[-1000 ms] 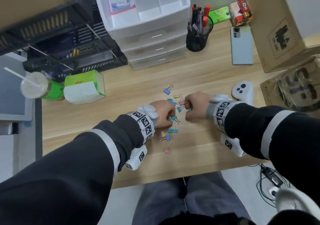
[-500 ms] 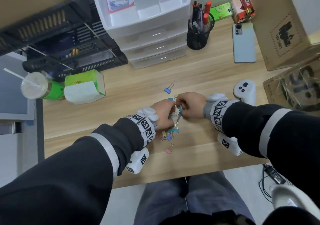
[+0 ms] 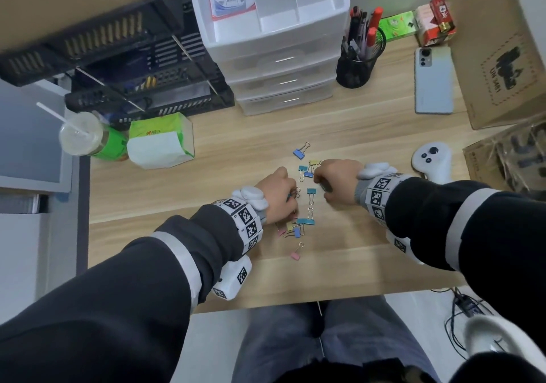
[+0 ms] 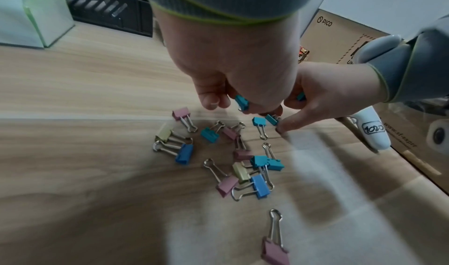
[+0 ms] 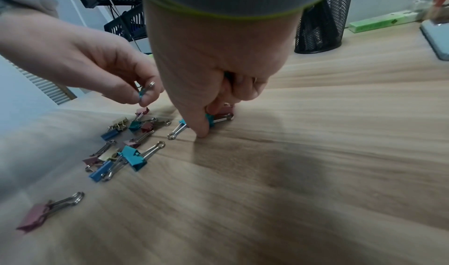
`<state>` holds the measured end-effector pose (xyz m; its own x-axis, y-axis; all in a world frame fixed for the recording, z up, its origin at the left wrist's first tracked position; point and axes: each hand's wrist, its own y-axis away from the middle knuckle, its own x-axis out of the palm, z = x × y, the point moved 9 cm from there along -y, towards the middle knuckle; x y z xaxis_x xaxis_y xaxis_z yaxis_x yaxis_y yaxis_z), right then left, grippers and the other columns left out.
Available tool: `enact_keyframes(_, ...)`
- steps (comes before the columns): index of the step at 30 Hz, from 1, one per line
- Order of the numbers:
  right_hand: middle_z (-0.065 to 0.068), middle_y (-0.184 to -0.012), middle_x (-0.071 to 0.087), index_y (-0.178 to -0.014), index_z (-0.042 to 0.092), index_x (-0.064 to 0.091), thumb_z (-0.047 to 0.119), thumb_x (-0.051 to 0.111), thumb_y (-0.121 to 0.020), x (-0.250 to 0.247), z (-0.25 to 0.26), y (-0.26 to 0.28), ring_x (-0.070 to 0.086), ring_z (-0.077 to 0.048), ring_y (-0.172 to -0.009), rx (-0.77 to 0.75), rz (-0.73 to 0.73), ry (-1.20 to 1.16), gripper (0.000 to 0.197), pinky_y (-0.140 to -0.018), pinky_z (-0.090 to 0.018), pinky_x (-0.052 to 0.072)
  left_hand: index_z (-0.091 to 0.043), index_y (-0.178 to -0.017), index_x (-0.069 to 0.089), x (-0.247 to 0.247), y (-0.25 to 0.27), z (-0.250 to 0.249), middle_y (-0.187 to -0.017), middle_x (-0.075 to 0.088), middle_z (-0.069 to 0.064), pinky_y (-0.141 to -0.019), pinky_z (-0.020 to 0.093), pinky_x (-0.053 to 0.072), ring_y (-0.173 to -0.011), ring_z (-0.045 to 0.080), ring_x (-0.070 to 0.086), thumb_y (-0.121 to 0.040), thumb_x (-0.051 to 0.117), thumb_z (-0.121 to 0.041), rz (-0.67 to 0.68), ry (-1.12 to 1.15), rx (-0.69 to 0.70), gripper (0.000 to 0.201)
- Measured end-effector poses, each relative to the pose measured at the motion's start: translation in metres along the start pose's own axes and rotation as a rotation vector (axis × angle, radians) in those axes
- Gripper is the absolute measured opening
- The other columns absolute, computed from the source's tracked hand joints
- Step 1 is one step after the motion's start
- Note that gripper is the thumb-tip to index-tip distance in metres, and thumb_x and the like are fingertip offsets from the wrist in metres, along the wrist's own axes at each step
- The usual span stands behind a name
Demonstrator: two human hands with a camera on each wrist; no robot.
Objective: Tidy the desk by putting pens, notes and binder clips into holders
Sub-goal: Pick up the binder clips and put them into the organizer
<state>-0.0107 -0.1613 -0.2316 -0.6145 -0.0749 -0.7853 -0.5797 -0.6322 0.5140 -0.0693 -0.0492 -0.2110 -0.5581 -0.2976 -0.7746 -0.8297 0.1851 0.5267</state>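
Several coloured binder clips (image 3: 298,226) lie scattered on the wooden desk (image 3: 236,152) between my hands. My left hand (image 3: 291,195) hovers just above them and pinches a teal binder clip (image 4: 241,103) between thumb and fingertips. My right hand (image 3: 320,182) reaches down to the desk, its thumb and forefinger pinching another teal binder clip (image 5: 210,119) beside a pink one. A bit of teal also shows inside its curled fingers (image 5: 243,85). A blue clip (image 3: 300,152) lies apart at the far side, a pink clip (image 3: 296,254) at the near side.
A white drawer organiser (image 3: 274,28) with open top compartments stands at the back. Beside it is a black mesh pen cup (image 3: 354,66). A phone (image 3: 432,81), a white controller (image 3: 431,158) and cardboard boxes (image 3: 502,58) are on the right; a tissue pack (image 3: 159,143), a drink cup (image 3: 79,133) and black trays (image 3: 133,58) on the left.
My hands met over the clips and have drawn slightly apart. The left hand now holds a teal clip off the desk. The right hand's fingertips have come down onto another clip.
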Motion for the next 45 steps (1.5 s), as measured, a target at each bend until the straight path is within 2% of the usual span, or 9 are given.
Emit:
enact_keyframes(5,0.005,-0.11,0.063,-0.108,0.027,0.066,0.027,0.061,-0.087,0.001,-0.003,0.002,0.064,-0.022,-0.096,-0.002,0.011,0.073,0.022,-0.069,-0.026,0.042,-0.001,-0.101,0.061,0.001,-0.002,-0.01,-0.104,0.055,0.014,-0.077,0.04,0.046,-0.088,0.033,0.058,-0.096,0.043,-0.017,-0.018,0.007,0.011,0.024)
enact_keyframes(10,0.006,-0.09,0.06,-0.09,0.021,0.063,0.034,0.065,-0.076,-0.018,-0.001,0.021,0.061,-0.021,-0.079,-0.014,-0.102,-0.103,0.019,-0.065,-0.03,0.049,-0.006,-0.104,0.061,0.005,-0.009,-0.014,-0.104,0.062,0.013,-0.076,0.036,0.045,-0.092,0.031,0.06,-0.097,0.039,-0.012,0.008,-0.037,-0.007,0.023)
enact_keyframes(17,-0.003,-0.09,0.066,-0.083,0.017,0.057,0.028,0.058,-0.089,-0.011,-0.028,0.034,0.059,-0.027,-0.083,0.175,-0.046,-0.427,0.012,-0.069,-0.032,0.044,-0.013,-0.081,0.054,0.005,-0.026,-0.017,-0.074,0.058,0.003,-0.052,0.028,0.034,-0.062,0.023,0.053,-0.091,0.047,-0.041,0.049,-0.178,-0.117,0.03)
enact_keyframes(22,-0.011,-0.09,0.062,-0.091,0.003,0.065,0.022,0.043,-0.101,-0.002,-0.038,0.039,0.057,-0.031,-0.094,0.219,-0.014,-0.503,0.031,-0.077,-0.034,0.041,-0.013,-0.068,0.055,0.016,-0.038,-0.023,-0.061,0.052,0.002,-0.051,0.026,0.03,-0.054,0.021,0.048,-0.094,0.043,-0.054,0.112,-0.253,-0.145,0.05)
enact_keyframes(29,-0.001,-0.071,0.069,-0.083,0.014,0.065,0.016,0.044,-0.099,0.015,-0.042,0.037,0.062,-0.019,-0.068,0.266,0.046,-0.75,0.026,-0.076,-0.036,0.054,-0.014,-0.063,0.046,0.016,-0.047,-0.031,-0.063,0.05,0.003,-0.051,0.025,0.032,-0.055,0.021,0.045,-0.091,0.046,-0.041,0.148,-0.278,-0.151,0.039)
enact_keyframes(33,0.005,-0.077,0.065,-0.085,0.017,0.066,-0.002,0.038,-0.092,0.016,-0.033,0.031,0.06,-0.017,-0.082,0.241,0.096,-0.717,0.035,-0.076,-0.023,0.047,-0.016,-0.061,0.045,0.007,-0.041,-0.03,-0.058,0.046,0.0,-0.05,0.023,0.03,-0.049,0.019,0.04,-0.084,0.047,-0.043,0.113,-0.219,-0.197,0.036)
enact_keyframes(36,0.011,-0.077,0.06,-0.087,0.019,0.069,0.01,0.047,-0.091,0.011,-0.017,0.027,0.057,-0.018,-0.083,0.152,0.131,-0.59,0.024,-0.083,-0.03,0.048,-0.014,-0.065,0.048,-0.004,-0.035,-0.021,-0.064,0.052,0.001,-0.05,0.025,0.031,-0.052,0.018,0.045,-0.09,0.041,-0.036,0.09,-0.201,-0.26,0.033)
enact_keyframes(39,0.012,-0.071,0.053,-0.089,0.022,0.066,0.022,0.066,-0.083,0.012,0.003,0.026,0.055,-0.017,-0.075,0.017,0.162,-0.415,0.007,-0.066,-0.028,0.045,-0.013,-0.065,0.05,-0.015,-0.028,-0.011,-0.066,0.056,0.004,-0.05,0.026,0.031,-0.054,0.02,0.048,-0.093,0.037,-0.038,0.038,-0.15,-0.268,0.04)
enact_keyframes(45,0.01,-0.075,0.055,-0.102,0.028,0.059,0.034,0.079,-0.073,0.031,0.044,0.02,0.056,-0.015,-0.071,-0.16,0.184,-0.131,0.036,-0.055,-0.027,0.037,-0.011,-0.061,0.059,-0.025,-0.017,0.01,-0.057,0.054,0.004,-0.049,0.028,0.034,-0.053,0.026,0.048,-0.089,0.039,-0.036,-0.066,-0.014,-0.228,0.043)
